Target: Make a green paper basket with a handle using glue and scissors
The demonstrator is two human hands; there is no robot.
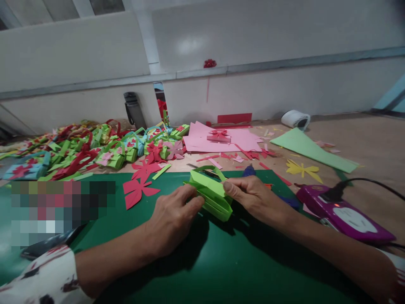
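A small green paper basket (211, 190) with a looped handle is held above the dark green mat (240, 266). My left hand (177, 217) pinches its near left edge, fingers bent together. On the right side, my right hand (249, 194) grips the basket between thumb and fingers. Red paper flowers (139, 191) lie on the mat to the left of the basket. Just behind the basket lies a thin dark tool, partly hidden by the handle.
Many coloured paper baskets (120, 154) are piled at the back left, near a dark bottle (134, 110). Pink sheets (196, 141) lie at the back. To the right are a green sheet (310, 147), yellow flower (303, 169) and purple power strip (344, 215) with a black cable.
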